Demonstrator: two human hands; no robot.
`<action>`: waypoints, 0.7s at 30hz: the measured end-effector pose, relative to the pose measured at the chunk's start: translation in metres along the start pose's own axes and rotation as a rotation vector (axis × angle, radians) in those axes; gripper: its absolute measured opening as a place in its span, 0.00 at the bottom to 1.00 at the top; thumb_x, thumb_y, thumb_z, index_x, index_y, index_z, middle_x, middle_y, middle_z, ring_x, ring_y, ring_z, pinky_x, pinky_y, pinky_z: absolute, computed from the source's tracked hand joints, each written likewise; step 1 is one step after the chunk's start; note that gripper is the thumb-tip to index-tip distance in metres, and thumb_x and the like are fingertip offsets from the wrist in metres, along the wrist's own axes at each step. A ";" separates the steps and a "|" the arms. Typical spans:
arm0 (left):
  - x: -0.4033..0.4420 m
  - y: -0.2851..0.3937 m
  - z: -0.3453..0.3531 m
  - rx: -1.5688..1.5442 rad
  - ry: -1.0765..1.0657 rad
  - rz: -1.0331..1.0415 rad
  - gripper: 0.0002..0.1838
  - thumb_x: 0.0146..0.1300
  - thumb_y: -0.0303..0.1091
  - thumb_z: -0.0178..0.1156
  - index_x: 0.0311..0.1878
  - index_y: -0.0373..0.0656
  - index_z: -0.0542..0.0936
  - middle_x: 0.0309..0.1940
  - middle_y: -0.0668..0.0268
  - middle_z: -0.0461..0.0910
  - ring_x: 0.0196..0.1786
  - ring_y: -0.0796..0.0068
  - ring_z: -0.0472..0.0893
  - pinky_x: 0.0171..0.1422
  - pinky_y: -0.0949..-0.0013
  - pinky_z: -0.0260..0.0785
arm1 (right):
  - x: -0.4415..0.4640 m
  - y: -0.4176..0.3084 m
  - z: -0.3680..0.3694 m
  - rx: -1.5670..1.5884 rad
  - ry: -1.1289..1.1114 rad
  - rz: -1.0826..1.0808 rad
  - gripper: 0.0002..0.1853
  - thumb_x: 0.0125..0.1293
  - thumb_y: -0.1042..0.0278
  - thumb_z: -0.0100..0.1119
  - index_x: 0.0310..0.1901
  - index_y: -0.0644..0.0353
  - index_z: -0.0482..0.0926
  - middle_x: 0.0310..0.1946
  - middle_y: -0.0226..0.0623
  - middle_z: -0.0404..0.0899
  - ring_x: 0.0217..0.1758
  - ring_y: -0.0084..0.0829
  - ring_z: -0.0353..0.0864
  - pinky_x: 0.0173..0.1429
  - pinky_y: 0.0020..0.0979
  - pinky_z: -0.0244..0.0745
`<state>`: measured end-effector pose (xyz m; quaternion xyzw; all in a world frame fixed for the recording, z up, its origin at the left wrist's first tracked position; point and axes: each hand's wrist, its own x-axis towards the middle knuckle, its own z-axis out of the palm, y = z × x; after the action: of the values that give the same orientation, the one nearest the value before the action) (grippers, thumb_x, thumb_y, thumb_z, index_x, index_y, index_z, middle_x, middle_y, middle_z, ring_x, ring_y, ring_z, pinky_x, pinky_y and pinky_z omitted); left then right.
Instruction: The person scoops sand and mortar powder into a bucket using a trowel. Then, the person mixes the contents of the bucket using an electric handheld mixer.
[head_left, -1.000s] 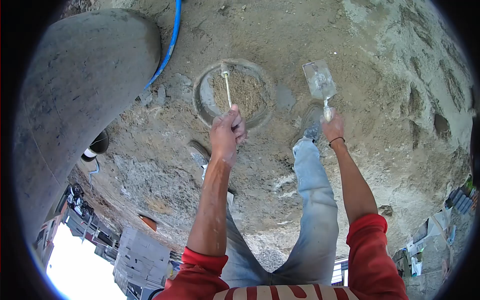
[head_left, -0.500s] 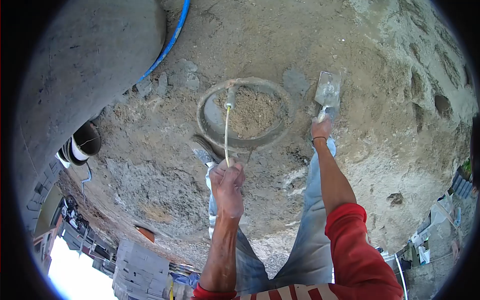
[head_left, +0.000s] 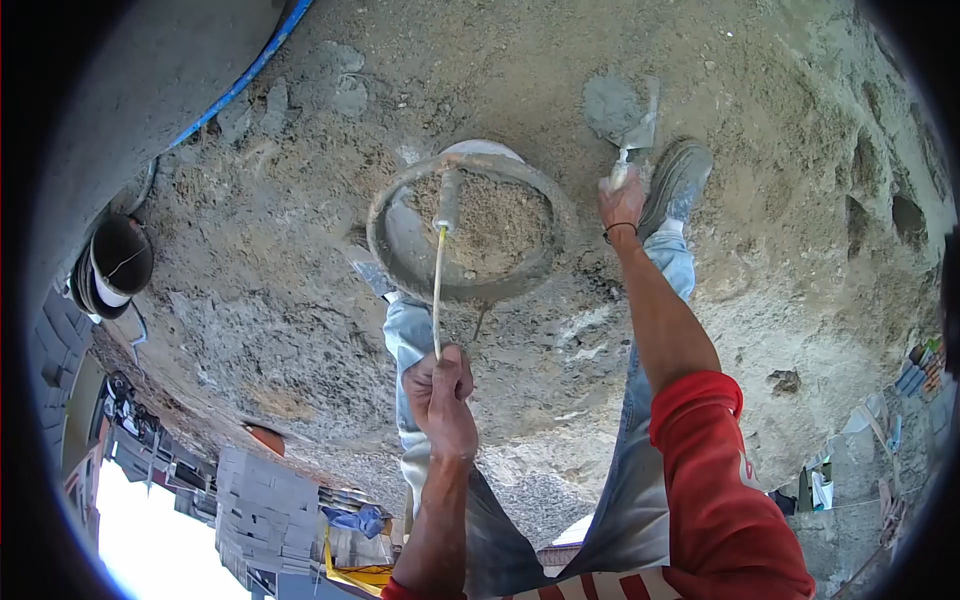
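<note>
My left hand (head_left: 440,400) is closed on a thin pale cord (head_left: 437,290). The cord runs to a grey tube-like grip (head_left: 447,200) by the far rim of a round, mortar-crusted bucket (head_left: 555,200). Crumbly brown sandy material (head_left: 495,225) lies inside the bucket. A white patch shows beyond its far rim; whether the bucket is clear of the ground I cannot tell. My right hand (head_left: 622,200) is wrapped round the handle of a trowel (head_left: 645,122). The trowel's blade is turned nearly edge-on, beside a wet grey mortar patch (head_left: 608,105) on the ground.
My right shoe (head_left: 680,180) stands just right of the trowel hand. A dark bucket (head_left: 122,255) sits at the left, below a large grey curved wall (head_left: 130,100) with a blue hose (head_left: 240,85) along it. Rough, pitted ground rises at the right.
The trowel has turned from flat to nearly edge-on and come up beside the mortar patch. Relative to the ground, the bucket has shifted toward me and left. The camera view has moved too.
</note>
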<state>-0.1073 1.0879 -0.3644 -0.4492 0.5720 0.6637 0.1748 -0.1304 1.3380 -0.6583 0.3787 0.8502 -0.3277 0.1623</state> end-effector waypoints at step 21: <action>0.138 -0.071 -0.124 0.615 0.292 0.266 0.18 0.76 0.45 0.49 0.49 0.37 0.76 0.37 0.65 0.77 0.41 0.73 0.75 0.47 0.70 0.68 | -0.131 -0.069 -0.142 -0.115 -0.374 -0.557 0.21 0.61 0.72 0.63 0.55 0.69 0.74 0.32 0.36 0.77 0.30 0.29 0.74 0.39 0.34 0.74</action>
<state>-0.0794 0.9559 -0.5102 -0.3872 0.8172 0.4067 0.1303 -0.0996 1.3299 -0.4551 0.0554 0.8936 -0.3749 0.2405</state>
